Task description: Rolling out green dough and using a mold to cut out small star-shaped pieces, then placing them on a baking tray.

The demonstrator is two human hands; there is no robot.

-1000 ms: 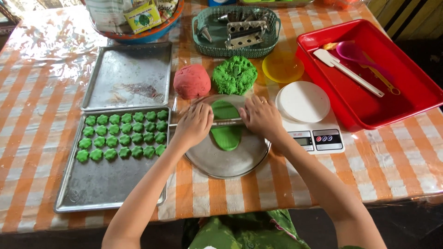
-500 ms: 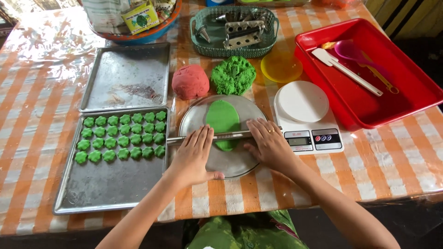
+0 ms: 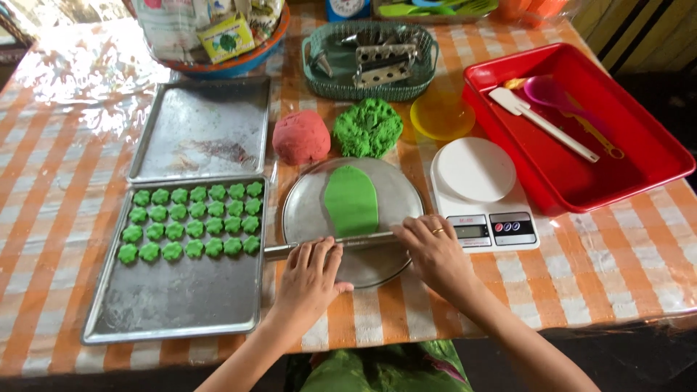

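Observation:
A metal rolling pin (image 3: 363, 240) lies across the near part of a round metal plate (image 3: 398, 190). My left hand (image 3: 308, 276) presses flat on its left part and my right hand (image 3: 434, 250) on its right part. Just beyond the pin a flattened oval of green dough (image 3: 351, 199) lies on the plate. Behind the plate sit a red dough ball (image 3: 301, 136) and a rough lump of green dough (image 3: 368, 127).
A baking tray (image 3: 174, 305) at left holds several small green cut cookies (image 3: 192, 221); a second tray (image 3: 203, 127) lies behind it. A white kitchen scale (image 3: 479, 189), yellow bowl (image 3: 441, 115), red tray (image 3: 581, 174) with spatula and spoons, and green basket (image 3: 370, 51) of cutters stand right and back.
Both hands rolled the pin toward me, from over the dough's middle to the plate's near edge. The green dough is longer and flatter and now lies uncovered.

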